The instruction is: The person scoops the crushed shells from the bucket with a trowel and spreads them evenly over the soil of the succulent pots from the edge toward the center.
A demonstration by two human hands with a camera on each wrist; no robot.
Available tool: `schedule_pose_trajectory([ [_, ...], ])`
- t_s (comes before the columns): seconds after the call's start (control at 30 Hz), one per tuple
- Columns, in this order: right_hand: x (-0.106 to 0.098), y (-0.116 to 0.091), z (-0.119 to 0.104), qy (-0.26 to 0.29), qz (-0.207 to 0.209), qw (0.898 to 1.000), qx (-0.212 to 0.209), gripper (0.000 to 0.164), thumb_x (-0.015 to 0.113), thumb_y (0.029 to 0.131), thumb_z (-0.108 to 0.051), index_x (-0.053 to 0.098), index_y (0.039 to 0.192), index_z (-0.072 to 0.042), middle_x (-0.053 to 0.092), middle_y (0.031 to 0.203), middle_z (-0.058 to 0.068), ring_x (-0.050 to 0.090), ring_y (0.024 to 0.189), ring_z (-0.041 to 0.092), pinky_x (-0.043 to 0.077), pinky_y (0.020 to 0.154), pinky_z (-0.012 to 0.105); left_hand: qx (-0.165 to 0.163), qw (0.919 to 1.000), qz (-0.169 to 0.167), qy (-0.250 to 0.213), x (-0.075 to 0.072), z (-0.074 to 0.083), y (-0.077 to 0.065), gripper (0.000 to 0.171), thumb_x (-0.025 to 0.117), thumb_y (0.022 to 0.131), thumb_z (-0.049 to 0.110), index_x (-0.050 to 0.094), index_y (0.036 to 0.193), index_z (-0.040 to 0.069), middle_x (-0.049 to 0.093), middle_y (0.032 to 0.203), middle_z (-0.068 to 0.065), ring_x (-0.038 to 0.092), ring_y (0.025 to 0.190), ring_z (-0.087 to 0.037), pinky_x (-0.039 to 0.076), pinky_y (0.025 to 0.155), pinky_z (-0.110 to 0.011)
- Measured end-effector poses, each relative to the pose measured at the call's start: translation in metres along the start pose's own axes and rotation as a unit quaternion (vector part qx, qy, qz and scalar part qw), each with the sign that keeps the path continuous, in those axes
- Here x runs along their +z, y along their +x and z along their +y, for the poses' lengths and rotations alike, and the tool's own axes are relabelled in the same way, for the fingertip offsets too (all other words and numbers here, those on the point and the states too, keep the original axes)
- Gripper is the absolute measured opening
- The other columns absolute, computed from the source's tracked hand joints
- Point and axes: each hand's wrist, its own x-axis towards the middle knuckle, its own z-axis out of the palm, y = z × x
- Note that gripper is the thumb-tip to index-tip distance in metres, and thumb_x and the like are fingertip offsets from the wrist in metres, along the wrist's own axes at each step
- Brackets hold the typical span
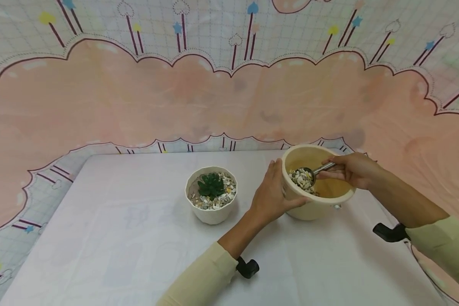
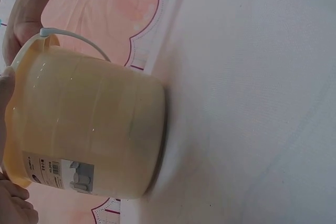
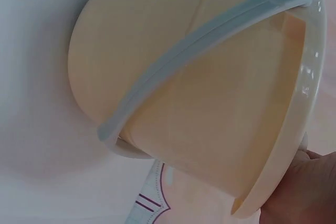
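A cream plastic bucket [image 1: 307, 211] stands on the white-covered table, with a light bluish handle [image 3: 184, 51] hanging down its side. My left hand [image 1: 269, 193] grips the bucket near its rim, thumb at the front and fingers along the left side. Reaching over the opposite edge, my right hand [image 1: 355, 169] holds a metal spoon [image 1: 324, 167] by its handle. The spoon's bowl is down among small mixed pebbles [image 1: 301, 178] inside the bucket. Part of the pebbles is hidden by the bucket's front rim. A printed label [image 2: 58, 171] shows on the bucket's outer wall.
Left of the bucket, a white faceted pot [image 1: 211, 217] holds a green succulent [image 1: 211, 185]. Pale pebbles [image 1: 227, 187] cover part of its soil, mostly on the right; greyish soil shows at the left. Behind the white tabletop [image 1: 137, 238] hangs a patterned pink cloth [image 1: 176, 97].
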Motion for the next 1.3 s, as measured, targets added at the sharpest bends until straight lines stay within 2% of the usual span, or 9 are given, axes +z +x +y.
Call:
schedule_pose_trajectory([
  [0.23, -0.005, -0.005, -0.001, 0.045, -0.002, 0.999, 0.001, 0.045, 0.035, 0.116, -0.010, 0.073, 0.098, 0.004, 0.075, 0.098, 0.026, 0.078, 0.092, 0.033, 0.059, 0.087, 0.030, 0.000, 1.0000, 0.000, -0.006, 0.002, -0.001, 0.000, 0.122, 0.091, 0.078, 0.055, 0.019, 0.168, 0.015, 0.032, 0.169, -0.004, 0.018, 0.159, -0.029, 0.037, 0.117, -0.053],
  [0.4, -0.013, -0.009, -0.001, 0.108, -0.001, 0.994, 0.013, 0.039, 0.037, 0.116, -0.011, 0.070, 0.104, 0.006, 0.073, 0.103, 0.031, 0.076, 0.097, 0.040, 0.058, 0.092, 0.031, 0.004, 1.0000, 0.002, -0.009, 0.002, -0.002, 0.000, 0.122, 0.092, 0.078, 0.054, 0.020, 0.167, 0.015, 0.033, 0.169, -0.004, 0.018, 0.159, -0.028, 0.037, 0.117, -0.052],
  [0.7, -0.030, -0.013, 0.001, 0.227, -0.030, 0.973, 0.015, 0.042, 0.034, 0.115, -0.008, 0.069, 0.106, 0.012, 0.069, 0.106, 0.040, 0.073, 0.099, 0.049, 0.056, 0.095, 0.036, -0.001, 0.9999, -0.007, -0.010, 0.001, -0.002, 0.000, 0.122, 0.091, 0.079, 0.055, 0.018, 0.168, 0.015, 0.030, 0.170, -0.005, 0.018, 0.159, -0.026, 0.037, 0.117, -0.051],
  [0.9, -0.040, -0.015, 0.002, 0.247, -0.044, 0.968, 0.004, 0.049, 0.030, 0.116, -0.010, 0.069, 0.106, 0.017, 0.068, 0.105, 0.041, 0.073, 0.100, 0.048, 0.056, 0.096, 0.035, 0.001, 0.9999, -0.006, -0.014, 0.000, -0.002, 0.000, 0.122, 0.090, 0.080, 0.054, 0.017, 0.168, 0.012, 0.028, 0.171, -0.007, 0.018, 0.159, -0.027, 0.039, 0.116, -0.053],
  [1.07, -0.046, -0.016, 0.004, 0.277, -0.044, 0.960, 0.000, 0.044, 0.035, 0.115, -0.009, 0.067, 0.105, 0.019, 0.067, 0.104, 0.043, 0.073, 0.098, 0.051, 0.057, 0.095, 0.038, 0.003, 0.9998, -0.006, -0.017, 0.000, -0.001, -0.001, 0.123, 0.090, 0.080, 0.054, 0.016, 0.169, 0.012, 0.027, 0.171, -0.006, 0.016, 0.159, -0.027, 0.038, 0.117, -0.053],
  [1.2, -0.051, -0.017, 0.005, 0.305, -0.060, 0.950, -0.002, 0.043, 0.034, 0.115, -0.008, 0.065, 0.105, 0.020, 0.066, 0.106, 0.044, 0.071, 0.101, 0.054, 0.056, 0.097, 0.039, 0.001, 0.9998, -0.006, -0.018, 0.000, -0.001, -0.001, 0.124, 0.090, 0.080, 0.054, 0.015, 0.169, 0.011, 0.026, 0.172, -0.007, 0.017, 0.159, -0.028, 0.037, 0.117, -0.053],
  [1.3, -0.055, -0.018, 0.008, 0.336, -0.081, 0.938, 0.004, 0.043, 0.033, 0.115, -0.008, 0.064, 0.105, 0.020, 0.065, 0.109, 0.044, 0.069, 0.104, 0.055, 0.054, 0.100, 0.038, 0.001, 0.9998, -0.005, -0.018, 0.000, -0.001, -0.001, 0.124, 0.090, 0.079, 0.054, 0.016, 0.169, 0.011, 0.025, 0.172, -0.008, 0.019, 0.159, -0.030, 0.038, 0.117, -0.053],
])
